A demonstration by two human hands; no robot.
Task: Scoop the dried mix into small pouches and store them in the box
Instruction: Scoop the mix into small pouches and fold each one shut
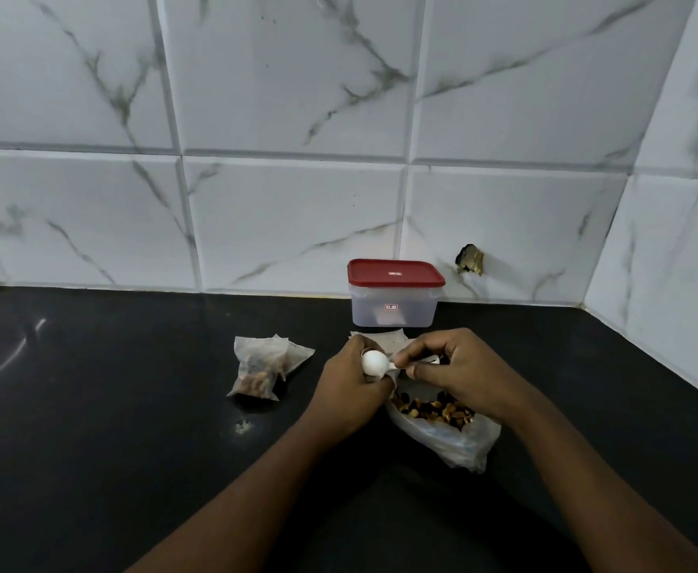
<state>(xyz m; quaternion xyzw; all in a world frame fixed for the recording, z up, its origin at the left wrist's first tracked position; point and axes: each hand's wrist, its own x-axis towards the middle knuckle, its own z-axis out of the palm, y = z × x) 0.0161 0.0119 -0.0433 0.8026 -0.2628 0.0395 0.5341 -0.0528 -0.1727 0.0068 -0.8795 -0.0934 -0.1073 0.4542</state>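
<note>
spoon (374, 362) handling decides this step. from the head view, my right hand (459, 366) pinches the handle between thumb and fingers, with the bowl turned over against my left hand (349, 380). that hand's fingers curl round a pouch (392, 380) i can barely see. to do it well i'd keep the pouch mouth wide under the bowl, tip slowly, and tap before lifting so nothing drops on the counter (132, 407).

containers next. bag (455, 440) of mix (434, 409) lies open, near and right, under my right wrist, with plenty in it. filled pouch (262, 368) lies to the left, apart from my hands, brown mix showing through. box (395, 303) stands far, against the wall, red lid (395, 272) on. it looks empty through its cloudy sides, though i can't be sure. it will need opening before pouches go in.
</note>
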